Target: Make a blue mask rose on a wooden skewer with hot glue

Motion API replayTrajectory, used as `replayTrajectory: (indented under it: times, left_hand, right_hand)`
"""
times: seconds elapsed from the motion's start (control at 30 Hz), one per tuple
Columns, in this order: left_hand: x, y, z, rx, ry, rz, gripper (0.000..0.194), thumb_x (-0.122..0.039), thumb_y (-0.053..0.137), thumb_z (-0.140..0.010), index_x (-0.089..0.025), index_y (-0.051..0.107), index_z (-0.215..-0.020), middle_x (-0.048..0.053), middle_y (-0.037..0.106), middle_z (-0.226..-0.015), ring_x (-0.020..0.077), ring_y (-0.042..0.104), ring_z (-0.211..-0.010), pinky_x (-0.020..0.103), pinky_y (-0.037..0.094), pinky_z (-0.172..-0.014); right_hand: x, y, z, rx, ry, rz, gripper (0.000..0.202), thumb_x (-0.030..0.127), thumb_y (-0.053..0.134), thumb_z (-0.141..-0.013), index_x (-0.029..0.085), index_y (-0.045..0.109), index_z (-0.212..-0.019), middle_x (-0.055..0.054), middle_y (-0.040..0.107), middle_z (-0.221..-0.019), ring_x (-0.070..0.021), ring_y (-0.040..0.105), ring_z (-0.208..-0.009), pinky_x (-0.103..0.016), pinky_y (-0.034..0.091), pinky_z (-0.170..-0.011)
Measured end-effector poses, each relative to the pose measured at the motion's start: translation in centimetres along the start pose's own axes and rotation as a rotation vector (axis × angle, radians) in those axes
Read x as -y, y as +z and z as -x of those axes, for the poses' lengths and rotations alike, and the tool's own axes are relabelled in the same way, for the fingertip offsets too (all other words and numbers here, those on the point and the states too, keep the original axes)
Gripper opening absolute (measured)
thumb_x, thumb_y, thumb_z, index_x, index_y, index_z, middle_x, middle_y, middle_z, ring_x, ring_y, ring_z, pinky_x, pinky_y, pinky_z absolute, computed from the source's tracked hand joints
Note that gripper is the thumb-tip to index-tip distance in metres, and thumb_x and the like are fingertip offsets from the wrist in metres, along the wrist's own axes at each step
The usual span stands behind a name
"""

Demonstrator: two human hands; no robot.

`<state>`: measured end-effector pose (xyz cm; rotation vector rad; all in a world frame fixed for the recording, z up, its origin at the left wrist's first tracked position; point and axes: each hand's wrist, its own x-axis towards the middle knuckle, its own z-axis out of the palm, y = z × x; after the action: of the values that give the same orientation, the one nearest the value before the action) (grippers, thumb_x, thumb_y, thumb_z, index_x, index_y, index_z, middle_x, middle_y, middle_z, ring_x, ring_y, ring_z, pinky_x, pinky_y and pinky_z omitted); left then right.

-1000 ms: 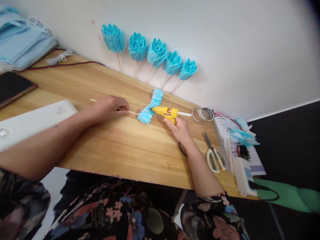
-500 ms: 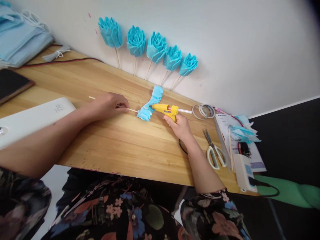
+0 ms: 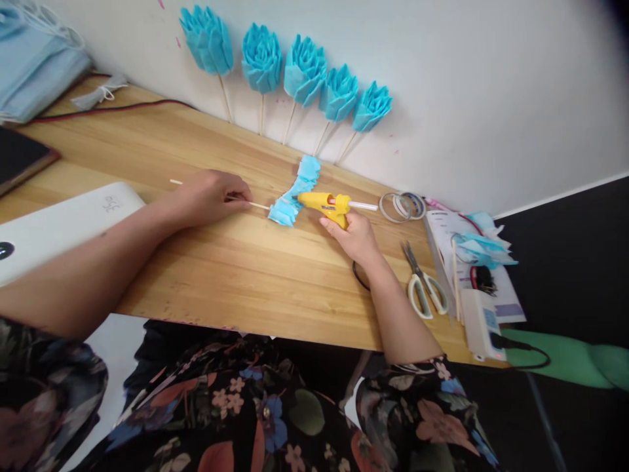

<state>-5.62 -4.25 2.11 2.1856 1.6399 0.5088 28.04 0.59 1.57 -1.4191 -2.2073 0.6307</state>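
Observation:
My left hand (image 3: 216, 196) is closed around a thin wooden stick (image 3: 258, 206), whose tip lies at the lower end of a pleated light-blue strip (image 3: 284, 213). In my right hand (image 3: 358, 235) is a yellow hot glue gun (image 3: 324, 202) with a clear glue stick (image 3: 362, 206) poking out of its back. The gun's nozzle points left at the strip's edge; whether it touches cannot be made out. Behind the strip, several blue fabric flowers (image 3: 261, 60) on thin sticks lean against the wall.
On the right lie scissors (image 3: 422, 282), tape rolls (image 3: 401, 206), a booklet (image 3: 506, 298) and a white power strip (image 3: 482, 324). A white power bank (image 3: 69, 223), a phone (image 3: 22, 160) and stacked blue masks (image 3: 42, 65) are on the left.
The whole view has shifted, so most things sit slightly higher in the picture. Both hands keep their hold, and the gun's nozzle stays by the blue strip.

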Motion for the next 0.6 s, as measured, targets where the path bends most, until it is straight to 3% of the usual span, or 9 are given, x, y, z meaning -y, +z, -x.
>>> replayTrajectory:
  times: [0.17, 0.3, 0.5, 0.6]
  left_hand:
    - [0.0, 0.1, 0.0, -0.015, 0.014, 0.018, 0.038, -0.049, 0.054, -0.091, -0.02, 0.077, -0.099, 0.006, 0.078, -0.098, 0.0246, 0.069, -0.09, 0.03, 0.044, -0.074]
    - [-0.3, 0.0, 0.1, -0.008, -0.011, -0.003, 0.04, -0.051, 0.054, -0.091, -0.02, 0.076, -0.101, 0.006, 0.077, -0.097, 0.025, 0.068, -0.088, 0.03, 0.042, -0.072]
    - [-0.3, 0.2, 0.1, -0.027, 0.006, -0.016, 0.037, -0.05, 0.053, -0.089, -0.019, 0.074, -0.094, 0.007, 0.075, -0.091, 0.0234, 0.066, -0.084, 0.03, 0.04, -0.07]
    - [-0.1, 0.4, 0.0, -0.038, 0.069, 0.011, 0.036, -0.051, 0.053, -0.09, -0.02, 0.072, -0.09, 0.007, 0.073, -0.089, 0.0223, 0.065, -0.083, 0.031, 0.042, -0.072]
  right_hand:
    - [0.1, -0.2, -0.1, 0.048, -0.011, -0.021, 0.041, 0.059, 0.064, -0.087, 0.02, 0.068, -0.077, -0.005, 0.069, -0.074, -0.0193, 0.058, -0.068, -0.031, 0.04, -0.065]
    - [0.3, -0.5, -0.2, 0.106, -0.003, -0.041, 0.037, 0.053, 0.068, -0.086, 0.018, 0.077, -0.09, -0.005, 0.075, -0.08, -0.0202, 0.063, -0.072, -0.031, 0.044, -0.069]
    - [0.2, -1.1, -0.2, 0.186, -0.023, -0.166, 0.035, 0.043, 0.073, -0.085, 0.019, 0.08, -0.108, -0.008, 0.082, -0.111, -0.0271, 0.073, -0.1, -0.038, 0.054, -0.09]
    - [0.1, -1.2, -0.2, 0.206, -0.04, -0.222, 0.033, 0.042, 0.073, -0.085, 0.02, 0.08, -0.109, -0.007, 0.082, -0.114, -0.0269, 0.074, -0.103, -0.038, 0.055, -0.093]
